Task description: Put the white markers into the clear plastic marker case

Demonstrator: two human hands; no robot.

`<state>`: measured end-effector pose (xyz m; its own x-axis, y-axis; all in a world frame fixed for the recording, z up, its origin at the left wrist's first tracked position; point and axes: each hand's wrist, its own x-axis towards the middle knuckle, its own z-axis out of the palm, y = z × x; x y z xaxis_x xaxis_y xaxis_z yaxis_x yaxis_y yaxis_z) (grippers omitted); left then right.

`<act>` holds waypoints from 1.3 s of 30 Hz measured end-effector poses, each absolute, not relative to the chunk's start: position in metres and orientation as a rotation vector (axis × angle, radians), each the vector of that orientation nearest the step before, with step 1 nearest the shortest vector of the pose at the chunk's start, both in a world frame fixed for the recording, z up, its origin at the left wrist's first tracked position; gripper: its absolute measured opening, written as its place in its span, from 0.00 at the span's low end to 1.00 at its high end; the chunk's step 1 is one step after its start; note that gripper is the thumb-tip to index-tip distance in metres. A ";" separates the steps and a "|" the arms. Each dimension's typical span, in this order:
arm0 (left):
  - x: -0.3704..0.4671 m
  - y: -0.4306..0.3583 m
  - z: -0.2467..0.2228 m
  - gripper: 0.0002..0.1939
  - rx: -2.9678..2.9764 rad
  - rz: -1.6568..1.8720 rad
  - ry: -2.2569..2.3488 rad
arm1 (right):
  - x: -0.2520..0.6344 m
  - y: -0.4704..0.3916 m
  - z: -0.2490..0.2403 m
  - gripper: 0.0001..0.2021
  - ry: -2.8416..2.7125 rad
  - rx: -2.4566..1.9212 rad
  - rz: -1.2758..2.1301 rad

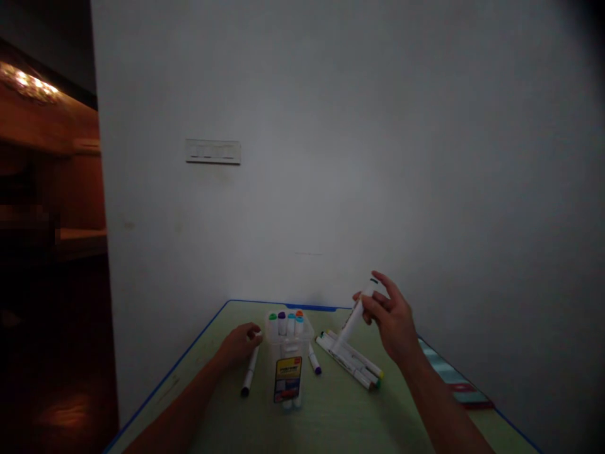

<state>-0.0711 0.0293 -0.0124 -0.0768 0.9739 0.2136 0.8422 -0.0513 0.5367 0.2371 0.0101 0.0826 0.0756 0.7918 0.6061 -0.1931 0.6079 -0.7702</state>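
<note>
A clear plastic box (pixel 287 353) with a yellow and black label stands on the table, holding several upright white markers with green, purple, blue and orange ends. My left hand (pixel 242 343) is left of the box, its curled fingers on the upper end of a black-tipped marker (pixel 251 372). My right hand (pixel 391 315) grips a white marker (pixel 352 320) with a dark end, tilted above a pile of loose markers (pixel 352 362). A purple-capped marker (pixel 314 361) lies just right of the box.
The light green table (pixel 212 422) has a blue edge and meets a pale wall. A flat teal and red item (pixel 456 378) lies at the table's right side, partly behind my right forearm. A switch panel (pixel 213 151) is on the wall.
</note>
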 end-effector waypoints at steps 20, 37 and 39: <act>-0.070 0.031 -0.023 0.16 2.026 0.615 2.244 | 0.163 -0.016 0.110 0.08 -1.839 -0.662 0.656; -0.081 0.009 0.025 0.12 2.008 1.359 2.073 | 0.170 -0.018 0.077 0.11 -1.879 -0.677 0.341; -0.079 0.000 0.036 0.13 2.050 1.533 1.977 | 0.176 -0.008 0.061 0.12 -1.770 -0.759 0.282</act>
<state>-0.0787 0.0000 0.0364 -0.1939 0.7289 0.6566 0.8173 -0.2502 0.5191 0.1764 -0.0081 0.0606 -0.1588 0.6195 0.7688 0.3495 0.7635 -0.5431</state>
